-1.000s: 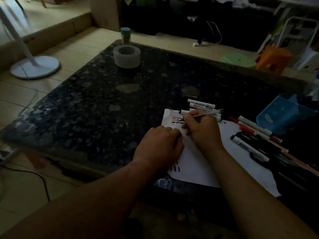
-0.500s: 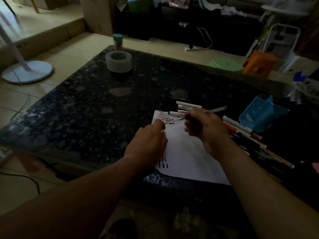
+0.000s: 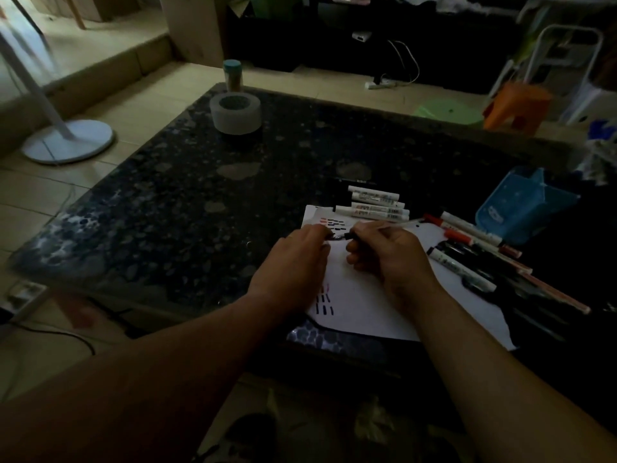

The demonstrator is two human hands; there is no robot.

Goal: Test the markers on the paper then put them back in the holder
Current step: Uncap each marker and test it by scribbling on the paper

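Table: dark speckled stone table [image 3: 200,195] in a dim room with pale floor tiles.
Far left: white round fan base [image 3: 66,142] standing on the floor.
Back left of table: greyish-white roll of tape [image 3: 235,111], with a small teal-capped jar [image 3: 232,73] just behind it.
Left hand: left hand [image 3: 293,262] lies at the paper's left edge, fingers curled, tips pinching what seems to be a small dark cap [image 3: 335,236].
Paper: white sheet of paper [image 3: 367,305] at the table's near edge, with short red and black test strokes at its top left and lower left.
Right hand: right hand [image 3: 387,255] wraps a thin pale-barrelled pen [image 3: 404,224]. Its dark tip end meets the cap and its barrel slants up to the right.
Handling: the pen looks light, stiff and smooth. It is probably best held near the tip while the cap goes on straight, since a slanted push could slip.
White markers: row of white-barrelled markers [image 3: 377,205] lying at the paper's far edge.
Loose markers: red-capped and black markers [image 3: 467,235] spread to the right of the paper.
Holder: blue plastic holder [image 3: 521,208] at far right, near those markers, seemingly tipped over. No markers show inside it.
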